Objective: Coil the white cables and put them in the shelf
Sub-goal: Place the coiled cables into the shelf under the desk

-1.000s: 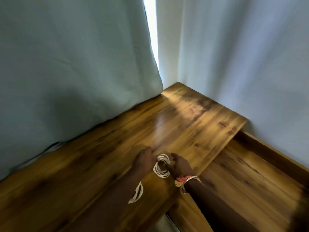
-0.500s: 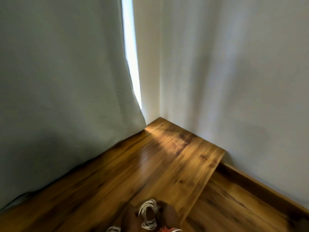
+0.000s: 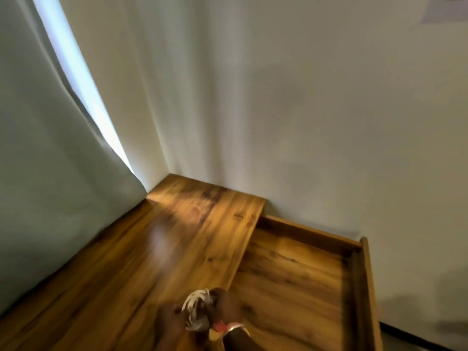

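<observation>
A small coil of white cable hangs between my two hands at the bottom of the head view. My left hand grips its left side and my right hand grips its right side, a red and white band on that wrist. The hands hover above the right edge of the wooden table top. Just right of them lies a lower wooden shelf with raised rims. The picture is blurred, so the cable's loose ends cannot be made out.
A pale curtain hangs along the table's left side, with a bright gap beside it. A plain white wall backs the table and shelf. A dark skirting strip runs at the far right bottom.
The view has swung up and to the right, bringing the lower shelf into sight. Both hands still hold the coil, now at the frame's bottom near the table's right edge.
</observation>
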